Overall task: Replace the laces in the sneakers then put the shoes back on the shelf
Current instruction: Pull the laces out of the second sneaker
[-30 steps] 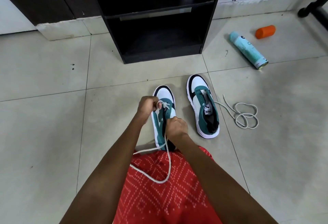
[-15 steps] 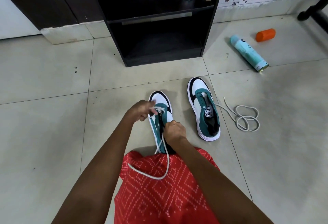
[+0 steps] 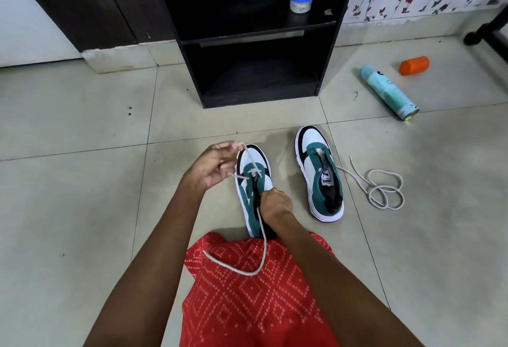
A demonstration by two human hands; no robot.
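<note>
Pinching one end of the lace (image 3: 264,245) between thumb and fingertips, the left hand (image 3: 217,166) holds it taut over the toe of the left shoe (image 3: 259,159), which lies on the floor just beyond the red cloth. The right hand (image 3: 275,203) is curled tight on that shoe's throat — the lace's other end trails out beneath it onto the cloth. The right shoe (image 3: 313,140) lies just right, beside a loose lace (image 3: 384,195), both near the black shelf (image 3: 192,66).

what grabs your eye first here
At centre, the left hand pinches a white lace threaded through the near sneaker, which the right hand grips at the tongue. To the right, the second sneaker sits with a loose lace coiled on the tiles beside it.
</note>
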